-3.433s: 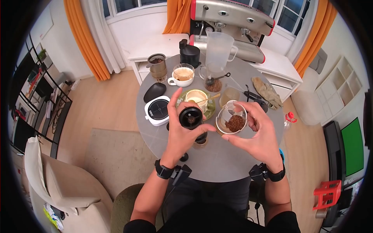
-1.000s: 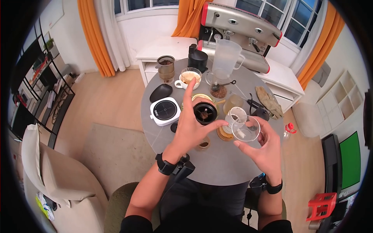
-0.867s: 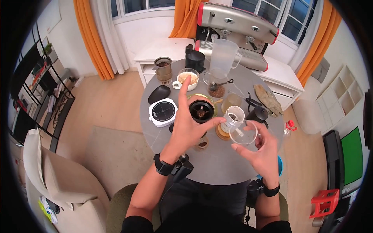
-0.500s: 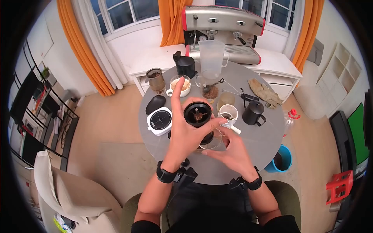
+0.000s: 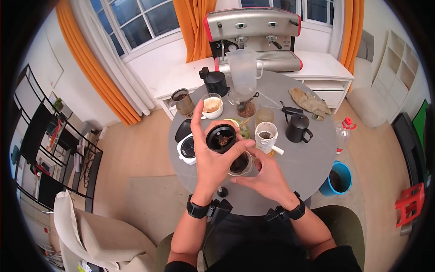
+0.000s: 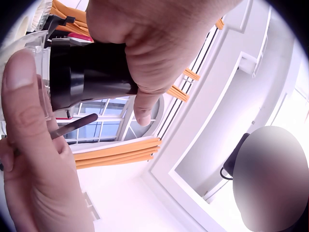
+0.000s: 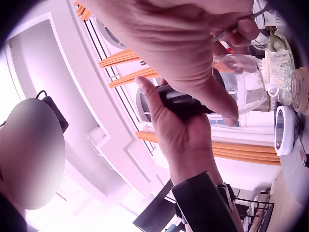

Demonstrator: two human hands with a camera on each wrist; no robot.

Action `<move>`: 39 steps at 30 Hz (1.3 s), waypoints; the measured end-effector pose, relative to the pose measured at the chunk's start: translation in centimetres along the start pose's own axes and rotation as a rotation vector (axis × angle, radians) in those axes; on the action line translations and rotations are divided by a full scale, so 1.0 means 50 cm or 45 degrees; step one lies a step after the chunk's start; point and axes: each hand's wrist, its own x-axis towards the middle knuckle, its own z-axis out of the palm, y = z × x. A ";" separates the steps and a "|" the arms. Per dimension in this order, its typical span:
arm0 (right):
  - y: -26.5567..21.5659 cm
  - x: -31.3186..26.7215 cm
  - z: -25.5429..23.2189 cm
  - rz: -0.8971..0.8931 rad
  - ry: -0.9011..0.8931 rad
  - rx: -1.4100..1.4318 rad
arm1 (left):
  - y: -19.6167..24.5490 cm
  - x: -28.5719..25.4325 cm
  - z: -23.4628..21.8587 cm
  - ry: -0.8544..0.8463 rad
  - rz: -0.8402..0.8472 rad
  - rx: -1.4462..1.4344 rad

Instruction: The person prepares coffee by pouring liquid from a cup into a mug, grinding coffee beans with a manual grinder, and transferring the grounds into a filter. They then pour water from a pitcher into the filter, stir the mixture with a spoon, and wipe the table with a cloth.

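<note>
My left hand (image 5: 210, 162) grips the black hand coffee grinder (image 6: 94, 72), whose open top shows the central shaft and brown coffee bits. Beneath it, my right hand (image 5: 267, 179) holds a clear glass (image 7: 246, 92), which overlaps the grinder's lower end in the head view. In the left wrist view a thin dark metal handle (image 6: 75, 126) sticks out between the right fingers; its other end is hidden. Just beyond the right hand stands a white cup with a side handle (image 5: 265, 144), with dark grounds inside.
On the round grey table (image 5: 301, 167) are a black kettle (image 5: 297, 128), a white scale (image 5: 186, 148), a tall plastic pitcher (image 5: 242, 68) and a coffee cup (image 5: 213, 108). A blue bucket (image 5: 337, 179) stands on the floor at right, near a red-capped bottle (image 5: 343, 133).
The right hand's glass, which held brown coffee earlier, looked emptied about a second ago. It has since moved left, under the grinder. The left hand keeps its grip on the grinder.
</note>
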 end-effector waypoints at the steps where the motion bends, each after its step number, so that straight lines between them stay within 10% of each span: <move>1: 0.001 0.001 -0.001 -0.003 -0.003 -0.026 | 0.001 0.001 -0.003 0.000 0.012 -0.013; 13: -0.003 0.072 0.005 -0.359 0.054 -0.377 | 0.035 -0.002 -0.127 0.187 0.049 0.146; 39: 0.075 0.418 0.268 -0.273 -0.449 -0.909 | -0.050 -0.152 -0.244 0.497 -0.061 0.371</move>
